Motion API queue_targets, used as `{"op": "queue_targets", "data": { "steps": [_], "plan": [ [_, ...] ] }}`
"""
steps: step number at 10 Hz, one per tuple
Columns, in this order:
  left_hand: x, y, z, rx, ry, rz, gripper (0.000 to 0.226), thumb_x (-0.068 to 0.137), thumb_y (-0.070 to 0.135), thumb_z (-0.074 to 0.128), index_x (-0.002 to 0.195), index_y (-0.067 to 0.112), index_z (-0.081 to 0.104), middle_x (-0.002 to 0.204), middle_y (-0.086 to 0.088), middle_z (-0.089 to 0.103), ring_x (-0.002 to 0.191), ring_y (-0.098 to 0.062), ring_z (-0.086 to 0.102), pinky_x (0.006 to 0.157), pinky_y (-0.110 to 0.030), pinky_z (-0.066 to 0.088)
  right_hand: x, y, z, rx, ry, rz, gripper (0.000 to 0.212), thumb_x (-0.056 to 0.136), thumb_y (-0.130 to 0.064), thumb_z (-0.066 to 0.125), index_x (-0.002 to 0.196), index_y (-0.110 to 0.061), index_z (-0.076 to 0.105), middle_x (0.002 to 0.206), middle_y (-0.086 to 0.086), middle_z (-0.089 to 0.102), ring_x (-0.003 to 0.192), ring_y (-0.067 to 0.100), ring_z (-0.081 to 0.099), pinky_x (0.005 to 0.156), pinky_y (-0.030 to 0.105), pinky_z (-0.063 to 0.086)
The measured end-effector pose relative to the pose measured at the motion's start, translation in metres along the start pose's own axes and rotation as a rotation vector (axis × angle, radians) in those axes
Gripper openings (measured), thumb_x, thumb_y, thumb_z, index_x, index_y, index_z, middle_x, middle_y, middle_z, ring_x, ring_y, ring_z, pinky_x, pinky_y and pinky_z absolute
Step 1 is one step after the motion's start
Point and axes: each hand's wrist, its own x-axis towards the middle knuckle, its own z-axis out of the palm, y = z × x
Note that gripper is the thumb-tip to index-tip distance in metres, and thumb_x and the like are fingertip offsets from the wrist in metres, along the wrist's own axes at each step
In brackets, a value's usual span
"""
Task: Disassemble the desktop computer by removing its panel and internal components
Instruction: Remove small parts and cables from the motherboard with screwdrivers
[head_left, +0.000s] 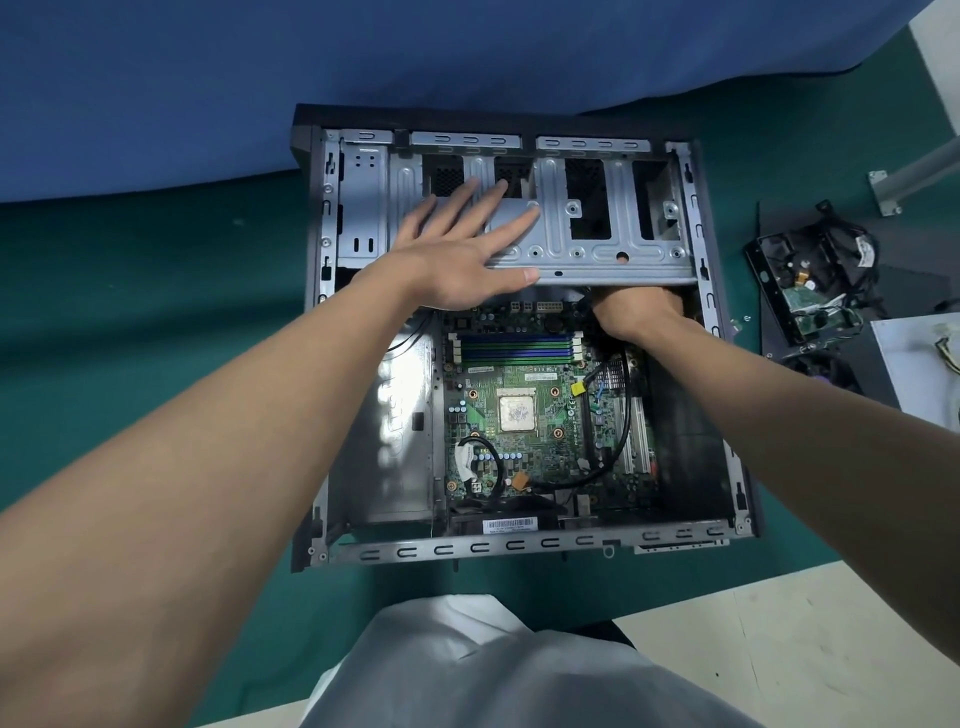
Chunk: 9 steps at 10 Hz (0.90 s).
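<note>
Case (519, 546): lies flat in the middle of the green tabletop (156, 312), open side up, side panel off, straight in front of you.
Cage (613, 228): grey metal drive cage spans the far half of the case; its bays show dark cut-outs.
Left hand (457, 260): your palm is down on the left part of the cage, fingers straight and spread and pointing away from you, thumb along the cage's near edge. It grips nothing.
Right hand (639, 312): it reaches in under the near edge of the cage, at the right. Only the back of the hand and the wrist show; the fingers are hidden beneath the metal, so you cannot tell whether they grip anything.
Hands: apart, each at one side of the cage's near edge.
Board (524, 457): green motherboard sits in the near half of the case, still in place.
CPU (517, 413): bare square chip at mid-board, no cooler on it.
RAM slots (519, 349): blue and green row just beyond the CPU, near your right wrist.
Cable (626, 415): black, runs down the board's right side and curves along its near edge.
Drive (810, 291): out of the case, lying with tangled cables on the tabletop, to the right.
Cloth (363, 62): blue, covers the far side, touching the back of the case.
</note>
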Motion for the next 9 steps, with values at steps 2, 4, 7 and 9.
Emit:
{"op": "queue_targets", "data": {
  "steps": [2,4,7,9],
  "plan": [
    [-0.0004,0.0007,0.0004,0.0,-0.001,-0.003,0.068,0.087,0.078,0.022,0.143,0.058,-0.011,0.155,0.018,-0.026,0.14,-0.005,-0.031,0.113,-0.038,-0.018,-0.0017,-0.0032,-0.0004,0.022,0.088,-0.033,0.039,0.097,-0.044,0.036,0.125,-0.022,0.051,0.131,0.01,0.055,0.115,0.038,0.053,0.089,0.045,0.043],
    [-0.0002,0.0006,0.0003,0.007,-0.002,-0.006,0.068,0.087,0.079,0.021,0.143,0.058,-0.012,0.155,0.018,-0.026,0.14,-0.005,-0.031,0.113,-0.039,-0.018,0.0001,-0.0012,0.0018,0.058,0.103,-0.028,0.035,0.097,-0.042,0.04,0.118,-0.02,0.056,0.121,0.01,0.06,0.105,0.036,0.057,0.077,0.041,0.043],
    [-0.0008,0.0013,-0.0001,0.012,0.001,-0.008,0.068,0.088,0.077,0.022,0.143,0.058,-0.012,0.156,0.018,-0.026,0.14,-0.005,-0.031,0.113,-0.038,-0.018,0.0028,-0.0006,0.0034,0.066,0.122,-0.024,0.036,0.097,-0.043,0.037,0.116,-0.02,0.057,0.119,0.01,0.061,0.103,0.036,0.058,0.073,0.039,0.038],
    [-0.0006,0.0018,0.0006,0.008,-0.001,-0.01,0.068,0.088,0.078,0.022,0.143,0.058,-0.012,0.155,0.018,-0.026,0.14,-0.005,-0.031,0.112,-0.038,-0.018,0.0054,0.0019,0.0035,0.051,0.078,-0.053,0.036,0.098,-0.037,0.036,0.115,-0.015,0.057,0.118,0.014,0.061,0.099,0.037,0.057,0.072,0.039,0.038]
  ]
}}
